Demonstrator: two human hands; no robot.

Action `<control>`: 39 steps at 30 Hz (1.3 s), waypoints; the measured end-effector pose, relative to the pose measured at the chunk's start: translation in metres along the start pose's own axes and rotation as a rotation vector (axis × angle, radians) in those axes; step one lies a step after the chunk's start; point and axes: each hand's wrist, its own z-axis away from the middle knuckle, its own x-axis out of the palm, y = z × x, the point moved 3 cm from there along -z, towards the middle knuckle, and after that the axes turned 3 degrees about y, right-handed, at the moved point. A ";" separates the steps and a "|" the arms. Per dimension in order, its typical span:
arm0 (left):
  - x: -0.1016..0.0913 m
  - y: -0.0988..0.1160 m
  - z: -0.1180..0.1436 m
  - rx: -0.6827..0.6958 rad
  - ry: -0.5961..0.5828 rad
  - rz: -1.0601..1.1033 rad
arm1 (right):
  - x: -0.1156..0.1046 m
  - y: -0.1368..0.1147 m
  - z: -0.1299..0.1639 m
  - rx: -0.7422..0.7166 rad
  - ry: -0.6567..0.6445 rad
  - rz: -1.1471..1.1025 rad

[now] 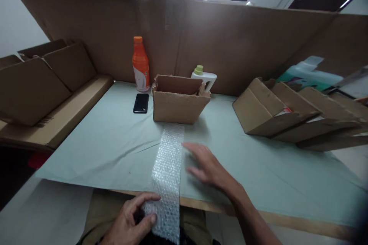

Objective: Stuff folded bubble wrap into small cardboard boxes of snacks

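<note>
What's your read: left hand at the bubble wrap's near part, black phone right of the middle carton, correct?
No: in the head view the black phone lies left of the middle carton, not right. The left hand is at the near part of the bubble wrap.

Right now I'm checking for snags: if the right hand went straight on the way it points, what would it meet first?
Probably the bubble wrap, whose edge lies just ahead of the right hand. The hand's height is unclear, so it might pass over instead.

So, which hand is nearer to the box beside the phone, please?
Right: the right hand is on the near side of the box; the left hand is farther, by the table's near edge.
</note>
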 end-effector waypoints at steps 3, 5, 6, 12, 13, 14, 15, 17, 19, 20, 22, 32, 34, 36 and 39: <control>0.003 0.019 -0.007 -0.096 -0.097 0.261 | 0.011 -0.041 0.057 -0.049 -0.104 -0.080; 0.004 0.032 -0.014 -0.106 -0.166 0.385 | 0.027 -0.063 0.070 -0.060 -0.046 -0.179; 0.002 0.036 -0.017 -0.088 -0.169 0.398 | 0.037 -0.069 0.070 -0.020 0.014 -0.230; -0.019 0.037 -0.043 0.150 0.294 -0.104 | 0.077 -0.049 0.048 0.434 0.233 -0.453; -0.019 0.035 -0.047 0.185 0.342 -0.173 | 0.080 -0.046 0.047 0.456 0.224 -0.466; -0.017 0.032 -0.051 0.205 0.353 -0.222 | 0.081 -0.044 0.047 0.470 0.219 -0.458; -0.014 0.029 -0.056 0.213 0.340 -0.257 | 0.082 -0.043 0.047 0.477 0.221 -0.435; -0.004 0.025 -0.064 0.212 0.282 -0.310 | 0.082 -0.043 0.048 0.477 0.237 -0.370; 0.004 0.025 -0.071 0.217 0.237 -0.349 | 0.083 -0.044 0.048 0.459 0.267 -0.293; 0.007 0.026 -0.073 0.219 0.225 -0.368 | 0.084 -0.044 0.048 0.443 0.291 -0.245; 0.009 0.030 -0.076 0.210 0.203 -0.416 | 0.083 -0.044 0.049 0.403 0.360 -0.133; 0.008 0.028 -0.083 0.190 0.191 -0.584 | 0.060 -0.069 0.062 0.042 0.300 0.063; 0.007 0.027 -0.081 0.245 0.239 -0.556 | 0.065 -0.069 0.060 0.022 0.226 0.060; 0.003 0.029 -0.074 0.372 0.323 -0.514 | 0.069 -0.065 0.058 0.010 0.237 0.051; -0.002 0.035 -0.057 0.609 0.343 -0.458 | 0.069 -0.061 0.052 -0.015 0.297 -0.012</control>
